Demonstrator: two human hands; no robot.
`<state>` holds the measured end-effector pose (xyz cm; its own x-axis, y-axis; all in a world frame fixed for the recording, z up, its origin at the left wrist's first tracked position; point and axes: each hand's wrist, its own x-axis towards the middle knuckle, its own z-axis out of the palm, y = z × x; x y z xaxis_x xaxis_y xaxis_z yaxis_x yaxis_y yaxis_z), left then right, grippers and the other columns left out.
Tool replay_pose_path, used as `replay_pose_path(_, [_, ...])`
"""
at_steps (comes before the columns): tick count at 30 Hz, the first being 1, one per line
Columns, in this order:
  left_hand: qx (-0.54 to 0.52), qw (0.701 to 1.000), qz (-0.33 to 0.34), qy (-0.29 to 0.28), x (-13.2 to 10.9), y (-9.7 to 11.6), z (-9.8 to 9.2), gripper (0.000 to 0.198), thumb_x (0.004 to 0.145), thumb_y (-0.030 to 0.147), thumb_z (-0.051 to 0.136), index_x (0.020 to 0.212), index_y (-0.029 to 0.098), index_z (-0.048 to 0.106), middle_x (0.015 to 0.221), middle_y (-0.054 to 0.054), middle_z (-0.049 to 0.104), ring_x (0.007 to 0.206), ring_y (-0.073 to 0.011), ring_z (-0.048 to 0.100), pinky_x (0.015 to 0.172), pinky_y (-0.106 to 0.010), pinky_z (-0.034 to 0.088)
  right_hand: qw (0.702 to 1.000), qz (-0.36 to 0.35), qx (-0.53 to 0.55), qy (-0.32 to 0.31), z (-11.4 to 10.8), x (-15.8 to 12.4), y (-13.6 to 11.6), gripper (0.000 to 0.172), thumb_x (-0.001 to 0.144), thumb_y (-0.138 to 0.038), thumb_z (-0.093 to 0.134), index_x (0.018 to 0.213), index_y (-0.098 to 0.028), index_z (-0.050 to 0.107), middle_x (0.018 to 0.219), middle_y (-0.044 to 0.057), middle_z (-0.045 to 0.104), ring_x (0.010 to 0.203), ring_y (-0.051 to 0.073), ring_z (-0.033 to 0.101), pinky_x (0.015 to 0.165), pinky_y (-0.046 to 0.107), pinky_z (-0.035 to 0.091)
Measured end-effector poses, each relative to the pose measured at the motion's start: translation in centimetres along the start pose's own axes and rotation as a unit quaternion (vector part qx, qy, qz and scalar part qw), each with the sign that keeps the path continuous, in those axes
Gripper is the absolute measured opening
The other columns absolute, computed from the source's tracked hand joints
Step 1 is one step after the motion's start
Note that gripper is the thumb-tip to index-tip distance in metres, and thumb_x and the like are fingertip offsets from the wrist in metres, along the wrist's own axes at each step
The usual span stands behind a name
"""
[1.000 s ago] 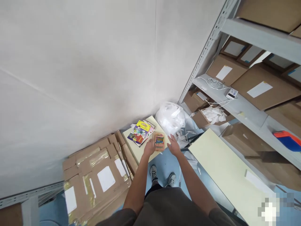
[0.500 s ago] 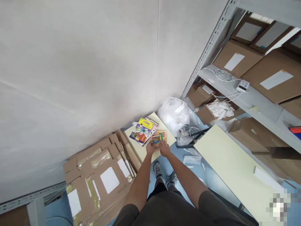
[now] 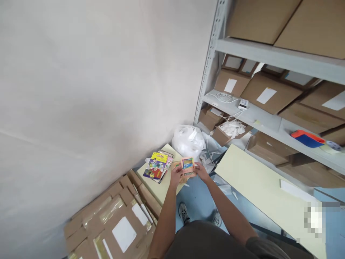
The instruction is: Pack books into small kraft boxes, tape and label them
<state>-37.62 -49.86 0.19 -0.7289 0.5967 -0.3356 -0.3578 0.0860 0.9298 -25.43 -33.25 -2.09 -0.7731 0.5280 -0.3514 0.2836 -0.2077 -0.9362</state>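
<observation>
Between my two hands is a small pink-bordered booklet or card with a blue and yellow picture [image 3: 188,164]. My left hand [image 3: 176,174] grips its left edge and my right hand [image 3: 200,170] its right edge. Under and behind it, partly hidden, an orange booklet [image 3: 175,165] lies on the small cream table [image 3: 153,189]. To the left of my hands rests a pile of magazines, topped by a yellow and purple comic magazine [image 3: 156,166].
Flattened cardboard boxes [image 3: 107,216] lean at the left. A white plastic bag [image 3: 188,139] stands behind the table. At the right are a long cream tabletop [image 3: 258,187] and a metal shelf [image 3: 280,124] with cardboard boxes. Paper scraps [image 3: 225,187] lie on the floor.
The pink-bordered booklet has been lifted off the orange booklet and moved to the right, with both hands now at its side edges. The view has swung right, showing more shelf.
</observation>
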Motion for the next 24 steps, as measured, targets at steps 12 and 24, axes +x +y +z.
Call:
replay_pose_path(12, [-0.013, 0.973, -0.034, -0.229, -1.5, 6.1, 18.3, 0.081, 0.063, 0.035, 0.088, 0.141, 0.022, 0.068, 0.116, -0.011, 0.077, 0.098, -0.0266, 0.076, 0.084, -0.037, 0.060, 0.972, -0.077, 0.196, 0.107, -17.5, -10.7, -6.6, 0.058, 0.069, -0.041, 0.081, 0.123, -0.029, 0.064, 0.098, 0.003, 0.078, 0.095, 0.030, 0.076, 0.079, 0.043, 0.059])
replay_pose_path(24, [0.108, 0.912, -0.029, -0.394, -8.3, 1.6, 49.4, 0.075, 0.065, 0.035, 0.088, 0.136, 0.018, 0.071, 0.116, -0.013, 0.076, 0.100, -0.0227, 0.074, 0.088, -0.036, 0.060, 0.914, -0.126, 0.258, 0.286, -41.9, -28.9, -4.0, 0.065, 0.071, -0.034, 0.073, 0.133, -0.029, 0.056, 0.112, 0.007, 0.078, 0.095, 0.026, 0.075, 0.084, 0.042, 0.059])
